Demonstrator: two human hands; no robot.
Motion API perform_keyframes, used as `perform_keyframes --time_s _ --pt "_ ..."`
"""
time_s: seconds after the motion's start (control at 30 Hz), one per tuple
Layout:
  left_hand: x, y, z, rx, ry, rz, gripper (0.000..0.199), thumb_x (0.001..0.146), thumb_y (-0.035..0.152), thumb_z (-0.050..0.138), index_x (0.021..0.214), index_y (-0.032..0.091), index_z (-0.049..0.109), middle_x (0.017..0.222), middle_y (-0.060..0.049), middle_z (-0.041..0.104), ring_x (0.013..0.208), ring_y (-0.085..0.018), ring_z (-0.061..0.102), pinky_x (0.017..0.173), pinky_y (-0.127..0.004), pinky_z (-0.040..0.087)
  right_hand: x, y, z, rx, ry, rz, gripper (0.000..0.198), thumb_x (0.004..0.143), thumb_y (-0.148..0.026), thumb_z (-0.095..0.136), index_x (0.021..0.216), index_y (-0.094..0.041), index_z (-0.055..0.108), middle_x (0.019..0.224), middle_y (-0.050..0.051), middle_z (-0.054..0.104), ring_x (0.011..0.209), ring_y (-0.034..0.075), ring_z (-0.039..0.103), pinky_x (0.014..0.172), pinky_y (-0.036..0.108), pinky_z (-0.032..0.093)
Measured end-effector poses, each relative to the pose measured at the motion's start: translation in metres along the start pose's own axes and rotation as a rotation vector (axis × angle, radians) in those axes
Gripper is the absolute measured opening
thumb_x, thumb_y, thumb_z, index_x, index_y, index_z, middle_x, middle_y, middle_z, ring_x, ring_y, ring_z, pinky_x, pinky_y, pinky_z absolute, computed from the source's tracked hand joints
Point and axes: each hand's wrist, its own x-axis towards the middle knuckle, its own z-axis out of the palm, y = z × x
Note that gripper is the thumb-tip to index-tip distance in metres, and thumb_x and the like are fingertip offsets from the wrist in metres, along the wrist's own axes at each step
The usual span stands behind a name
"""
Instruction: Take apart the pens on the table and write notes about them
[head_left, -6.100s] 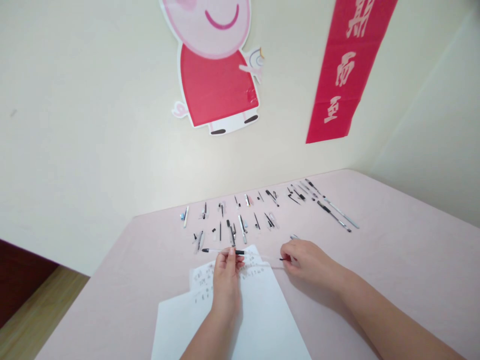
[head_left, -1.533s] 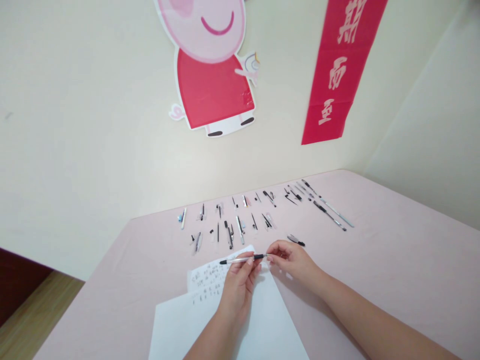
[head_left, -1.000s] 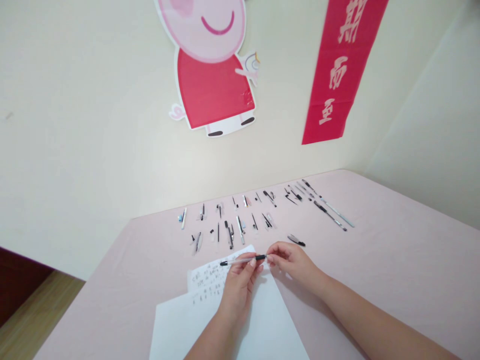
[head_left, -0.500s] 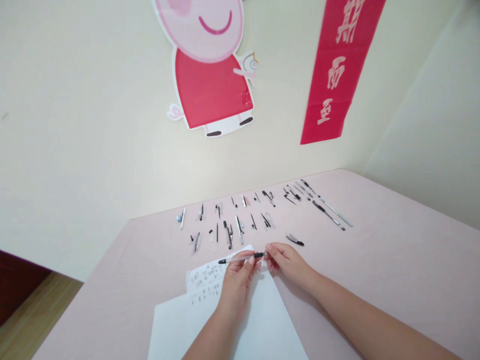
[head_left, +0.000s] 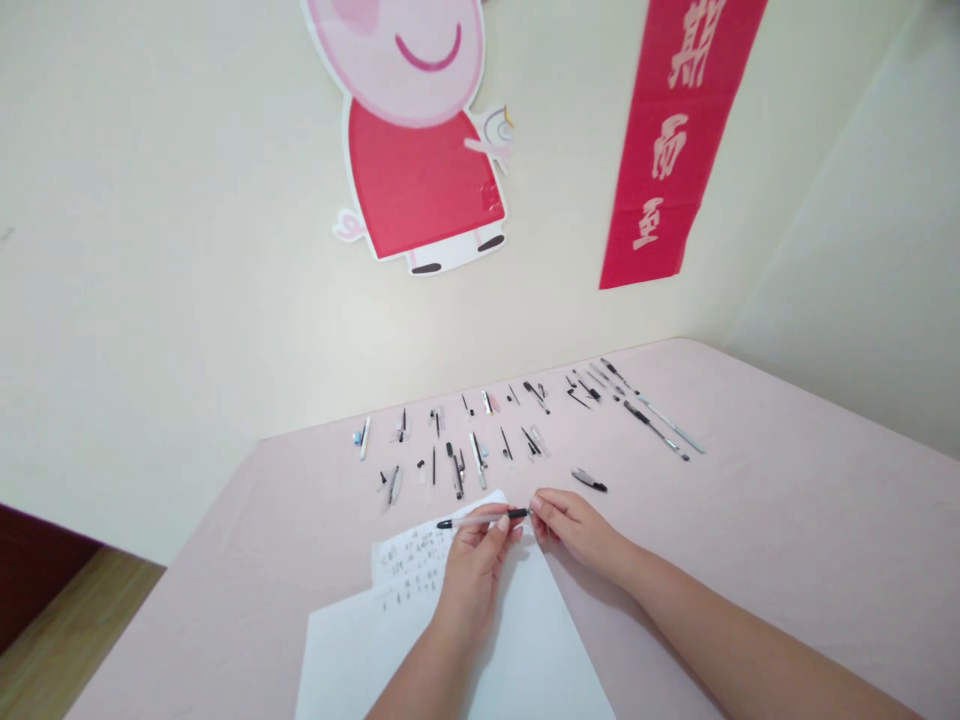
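Note:
A pen (head_left: pixel 484 518) with a clear barrel and black ends lies across the fingers of my left hand (head_left: pixel 480 555), which is closed round it above the paper. At the pen's right-hand end, the fingertips of my right hand (head_left: pixel 566 520) are pinched together on its tip; whether a small part sits between them is too small to make out. Below both hands is a white sheet of paper (head_left: pixel 375 660), partly covered by my left forearm. A smaller sheet with handwriting (head_left: pixel 409 560) shows to the left of my left hand. Beyond my right hand rests a black pen cap (head_left: pixel 589 480).
Rows of taken-apart pen pieces (head_left: pixel 456 470) lie toward the back of the pink tabletop (head_left: pixel 247 540). Several longer pens (head_left: pixel 656 430) lie at the back right. A wall with a pig cutout (head_left: pixel 427 180) and a red banner (head_left: pixel 660 150) rises behind.
Almost nothing differs. The view has shifted very slightly, and both hands keep the same hold at the pen.

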Motion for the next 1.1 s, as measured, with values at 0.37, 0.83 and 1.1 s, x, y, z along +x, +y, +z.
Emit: perform_keyframes --time_s 0.37,0.83,1.1 --pt "0.0005 -0.0009 -0.0008 0.008 -0.02 -0.001 0.022 0.067 0.025 0.076 0.084 0.016 0.066 0.086 -0.003 0.069 0.086 -0.016 0.065 0.082 -0.028 0.05 -0.0011 -0.0024 -0.0004 -0.019 0.009 -0.056 0.043 0.084 -0.056 0.045 0.067 -0.018 0.051 0.061 0.0 0.051 0.057 0.012 0.046 0.055 0.025 0.037" --pt "-0.0006 -0.0017 -0.0018 0.016 -0.044 0.009 0.021 0.069 0.024 0.075 0.086 0.017 0.066 0.088 -0.003 0.069 0.087 -0.016 0.064 0.083 -0.028 0.049 -0.0015 0.0004 -0.0005 -0.003 0.013 -0.021 0.046 0.084 -0.059 0.042 0.066 -0.018 0.051 0.06 0.0 0.054 0.055 0.012 0.048 0.056 0.025 0.038" --pt "-0.0018 0.0016 0.001 0.01 -0.04 0.016 0.019 0.068 0.025 0.076 0.083 0.017 0.067 0.086 -0.002 0.069 0.084 -0.014 0.064 0.083 -0.027 0.049 -0.0021 -0.0033 0.0 0.02 0.034 -0.065 0.039 0.082 -0.057 0.049 0.074 -0.018 0.05 0.064 -0.001 0.051 0.06 0.012 0.046 0.056 0.024 0.037"
